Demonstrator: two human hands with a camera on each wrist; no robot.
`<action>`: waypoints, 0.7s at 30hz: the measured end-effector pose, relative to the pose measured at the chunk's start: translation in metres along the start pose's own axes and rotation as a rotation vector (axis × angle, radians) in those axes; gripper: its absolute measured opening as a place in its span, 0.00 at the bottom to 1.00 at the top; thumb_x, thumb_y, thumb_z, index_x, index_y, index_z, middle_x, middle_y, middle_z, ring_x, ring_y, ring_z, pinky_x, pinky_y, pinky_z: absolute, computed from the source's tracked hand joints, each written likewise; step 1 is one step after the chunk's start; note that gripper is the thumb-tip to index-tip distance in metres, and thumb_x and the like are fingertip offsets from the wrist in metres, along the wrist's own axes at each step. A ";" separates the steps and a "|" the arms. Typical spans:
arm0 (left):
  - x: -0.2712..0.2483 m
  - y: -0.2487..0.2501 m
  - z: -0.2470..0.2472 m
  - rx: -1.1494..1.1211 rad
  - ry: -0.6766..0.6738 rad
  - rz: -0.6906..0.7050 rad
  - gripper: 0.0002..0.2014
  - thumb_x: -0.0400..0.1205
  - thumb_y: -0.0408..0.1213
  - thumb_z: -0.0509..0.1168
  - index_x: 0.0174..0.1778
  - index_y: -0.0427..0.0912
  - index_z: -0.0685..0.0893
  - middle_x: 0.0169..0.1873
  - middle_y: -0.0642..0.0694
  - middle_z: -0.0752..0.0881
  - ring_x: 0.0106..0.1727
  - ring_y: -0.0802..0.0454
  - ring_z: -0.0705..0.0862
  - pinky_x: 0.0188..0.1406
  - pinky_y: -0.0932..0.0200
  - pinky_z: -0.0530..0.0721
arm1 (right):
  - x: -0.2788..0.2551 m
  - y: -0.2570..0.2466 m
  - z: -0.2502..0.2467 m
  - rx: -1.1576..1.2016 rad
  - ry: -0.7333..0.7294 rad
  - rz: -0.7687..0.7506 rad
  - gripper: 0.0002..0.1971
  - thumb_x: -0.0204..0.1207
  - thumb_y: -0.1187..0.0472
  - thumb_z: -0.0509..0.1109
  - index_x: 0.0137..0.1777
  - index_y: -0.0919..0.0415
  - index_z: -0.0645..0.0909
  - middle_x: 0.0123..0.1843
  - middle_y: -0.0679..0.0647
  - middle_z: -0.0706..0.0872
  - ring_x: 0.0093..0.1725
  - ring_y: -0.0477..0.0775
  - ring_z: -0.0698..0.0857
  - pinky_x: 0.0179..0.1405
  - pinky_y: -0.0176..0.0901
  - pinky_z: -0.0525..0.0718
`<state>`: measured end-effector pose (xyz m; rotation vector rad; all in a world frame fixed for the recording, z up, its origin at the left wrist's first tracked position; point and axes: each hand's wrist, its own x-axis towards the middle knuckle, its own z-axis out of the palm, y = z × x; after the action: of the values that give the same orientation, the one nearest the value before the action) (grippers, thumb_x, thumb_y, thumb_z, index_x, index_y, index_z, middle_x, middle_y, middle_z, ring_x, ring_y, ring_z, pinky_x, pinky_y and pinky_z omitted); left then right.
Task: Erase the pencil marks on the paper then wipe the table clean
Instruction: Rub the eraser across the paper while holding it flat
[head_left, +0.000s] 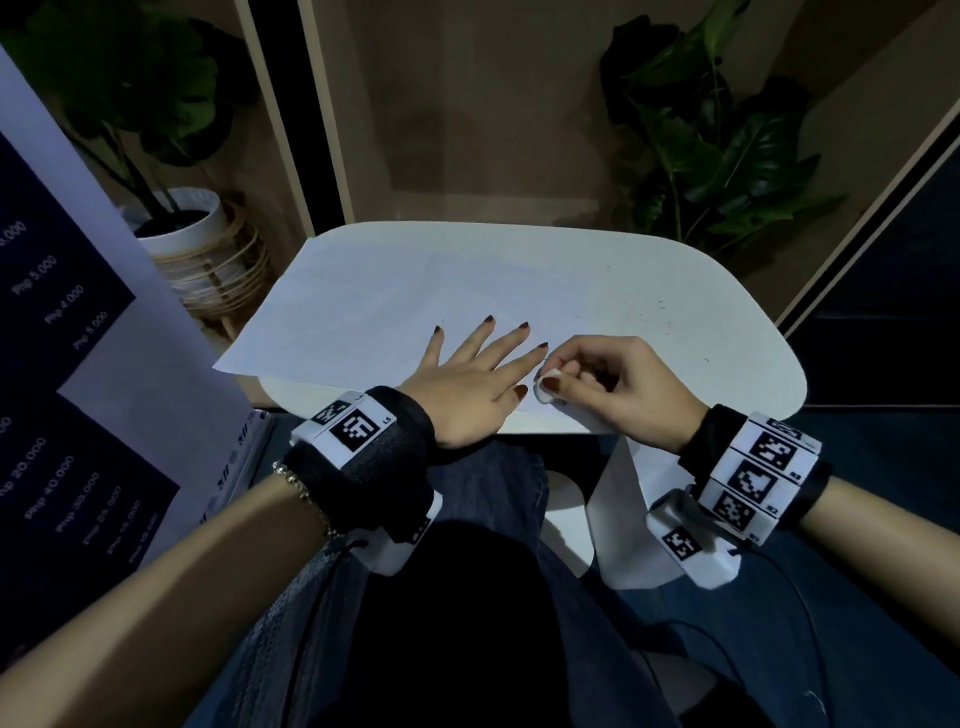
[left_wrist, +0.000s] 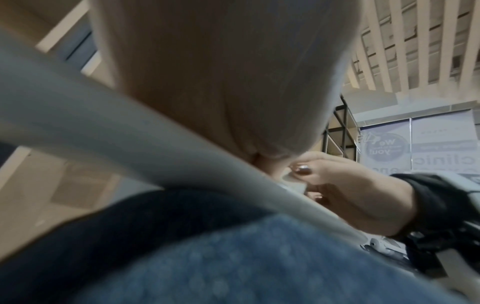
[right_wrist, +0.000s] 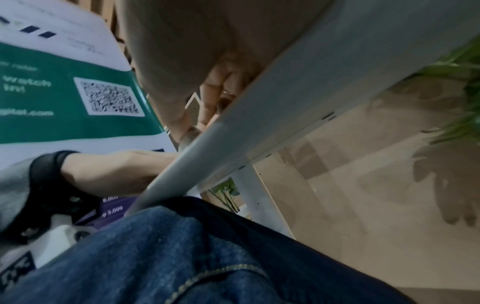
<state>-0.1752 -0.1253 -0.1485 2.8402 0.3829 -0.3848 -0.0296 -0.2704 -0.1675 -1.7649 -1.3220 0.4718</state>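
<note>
Small white rounded table (head_left: 727, 332) between two potted plants (head_left: 717, 130), strewn on its right side with dark crumbs (head_left: 660, 306). On it, a large white sheet of paper (head_left: 395, 291), long axis running left to right, slightly skewed, left corner overhanging the edge, marks too faint to make out. Pressed flat on the sheet with fingers spread, the left hand (head_left: 478, 384); just beside its thumb, a small white eraser (head_left: 545, 388) pinched by the right hand (head_left: 618, 384) near the front edge.

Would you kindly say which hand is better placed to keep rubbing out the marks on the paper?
Right. The right hand already pinches the eraser on the paper, while the left hand lies flat, pinning the sheet.
</note>
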 end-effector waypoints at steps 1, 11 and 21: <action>0.000 0.000 0.000 0.000 0.002 -0.001 0.26 0.91 0.49 0.39 0.85 0.63 0.38 0.84 0.60 0.34 0.84 0.54 0.29 0.80 0.34 0.31 | 0.002 0.001 0.001 -0.006 0.065 0.008 0.02 0.80 0.64 0.73 0.47 0.59 0.87 0.33 0.50 0.87 0.30 0.57 0.75 0.37 0.42 0.75; -0.001 0.001 0.000 0.017 -0.001 -0.010 0.26 0.92 0.48 0.39 0.85 0.63 0.37 0.84 0.61 0.33 0.84 0.55 0.30 0.81 0.34 0.32 | 0.005 0.004 0.003 -0.010 0.181 0.035 0.03 0.78 0.64 0.74 0.44 0.58 0.87 0.35 0.53 0.89 0.37 0.54 0.87 0.42 0.45 0.84; -0.001 0.001 0.000 0.022 -0.007 -0.014 0.26 0.92 0.49 0.39 0.85 0.63 0.37 0.84 0.61 0.33 0.84 0.54 0.30 0.81 0.35 0.32 | 0.005 0.001 -0.001 0.022 0.094 0.054 0.01 0.78 0.65 0.75 0.45 0.60 0.88 0.37 0.57 0.90 0.33 0.46 0.83 0.40 0.37 0.81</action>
<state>-0.1756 -0.1264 -0.1479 2.8586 0.4002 -0.4037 -0.0263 -0.2663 -0.1670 -1.7858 -1.2019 0.4260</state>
